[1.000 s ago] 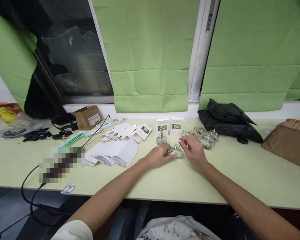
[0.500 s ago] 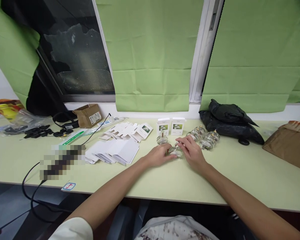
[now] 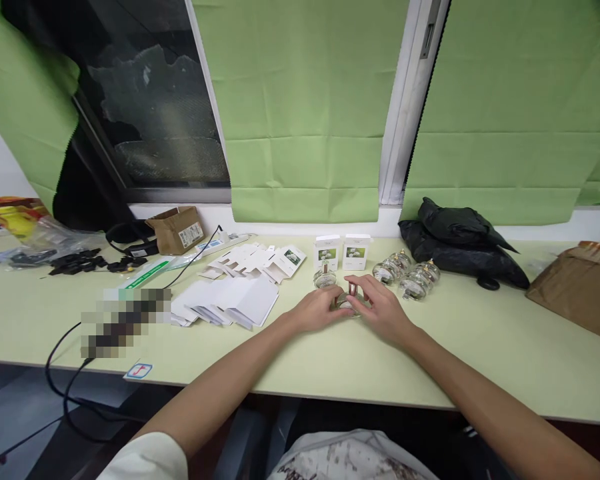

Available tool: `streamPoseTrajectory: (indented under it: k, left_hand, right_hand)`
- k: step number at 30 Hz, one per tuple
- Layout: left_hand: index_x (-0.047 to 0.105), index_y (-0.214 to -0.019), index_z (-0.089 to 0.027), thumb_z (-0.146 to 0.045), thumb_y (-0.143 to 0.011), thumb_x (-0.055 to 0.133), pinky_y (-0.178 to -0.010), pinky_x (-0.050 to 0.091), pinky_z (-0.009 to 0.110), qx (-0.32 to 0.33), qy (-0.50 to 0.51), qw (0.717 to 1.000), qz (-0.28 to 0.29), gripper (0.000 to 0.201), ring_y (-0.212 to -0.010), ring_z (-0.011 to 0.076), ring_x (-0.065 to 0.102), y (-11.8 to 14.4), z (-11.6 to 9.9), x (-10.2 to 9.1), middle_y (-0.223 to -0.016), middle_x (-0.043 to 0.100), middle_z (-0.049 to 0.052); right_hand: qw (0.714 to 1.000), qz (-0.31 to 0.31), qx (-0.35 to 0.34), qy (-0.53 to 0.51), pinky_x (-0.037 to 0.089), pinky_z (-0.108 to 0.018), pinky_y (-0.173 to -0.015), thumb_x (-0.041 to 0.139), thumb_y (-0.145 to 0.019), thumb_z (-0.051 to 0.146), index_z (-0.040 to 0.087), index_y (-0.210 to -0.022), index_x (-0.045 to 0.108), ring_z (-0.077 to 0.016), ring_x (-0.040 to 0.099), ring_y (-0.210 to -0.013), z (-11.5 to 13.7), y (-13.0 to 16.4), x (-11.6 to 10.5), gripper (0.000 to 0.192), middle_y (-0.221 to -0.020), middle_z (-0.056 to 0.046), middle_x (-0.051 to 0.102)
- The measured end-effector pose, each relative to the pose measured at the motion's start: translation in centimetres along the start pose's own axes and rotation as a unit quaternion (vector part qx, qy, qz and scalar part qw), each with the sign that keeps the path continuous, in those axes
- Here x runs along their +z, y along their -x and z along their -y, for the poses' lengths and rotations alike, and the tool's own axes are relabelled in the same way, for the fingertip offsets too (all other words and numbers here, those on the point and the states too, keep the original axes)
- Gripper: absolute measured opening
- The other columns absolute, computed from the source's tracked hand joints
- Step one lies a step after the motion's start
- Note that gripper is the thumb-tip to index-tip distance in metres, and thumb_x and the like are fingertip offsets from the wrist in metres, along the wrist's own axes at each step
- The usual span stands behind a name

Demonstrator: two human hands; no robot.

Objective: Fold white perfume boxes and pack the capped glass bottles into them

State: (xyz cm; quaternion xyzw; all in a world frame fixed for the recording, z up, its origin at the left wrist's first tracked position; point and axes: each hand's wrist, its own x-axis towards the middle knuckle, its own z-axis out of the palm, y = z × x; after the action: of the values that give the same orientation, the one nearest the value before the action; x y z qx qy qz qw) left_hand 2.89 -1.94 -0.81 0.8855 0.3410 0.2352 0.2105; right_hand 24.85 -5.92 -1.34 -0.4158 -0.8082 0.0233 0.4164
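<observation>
The left hand (image 3: 320, 311) and right hand (image 3: 383, 310) meet at a glass bottle (image 3: 348, 307) standing on the pale surface (image 3: 505, 333), well back from the front edge (image 3: 330, 396), which both forearms (image 3: 230, 373) cross. The left hand grasps the bottle by its left side; the right hand grasps the reddish metallic cap (image 3: 353, 289) at the bottle's top, index finger high and thumb low, the exact contact partly hidden. Room is narrowest behind the hands: a second capped bottle (image 3: 325, 278) stands just beyond the left hand, in front of two upright white boxes (image 3: 356, 253), which are separated by a slim gap. To the right, two rows of glass bottles (image 3: 414, 287) lie near the right hand, with a black bag (image 3: 460, 257) behind them. A broad span of surface runs from the right forearm to the brown cardboard box (image 3: 577, 287) at the far right. To the left, a strip of surface separates the left hand from the white folded cartons (image 3: 250, 303); another runs between these and the front edge, whose left part bears a small label (image 3: 139, 371).
</observation>
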Motion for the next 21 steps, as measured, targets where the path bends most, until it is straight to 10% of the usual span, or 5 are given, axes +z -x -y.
streamPoseTrajectory:
  k: [21]
  left_hand:
    - [0.057, -0.094, -0.021, -0.062, -0.095, 0.061, -0.065, 0.037, 0.031, -0.004, 0.003, 1.000, 0.008, 0.041, -0.077, 0.0185, 0.054, 0.0, -0.1, -0.4, -0.089, 0.061, 0.002]
  right_hand:
    - [0.997, -0.029, 0.010, -0.068, 0.050, -0.029, -0.059, 0.061, -0.101, 0.037, 0.026, -0.139, 0.067, -0.0110, 0.050, -0.056, -1.5, 0.4, 0.7, 0.040, -0.103, -0.003, 0.075]
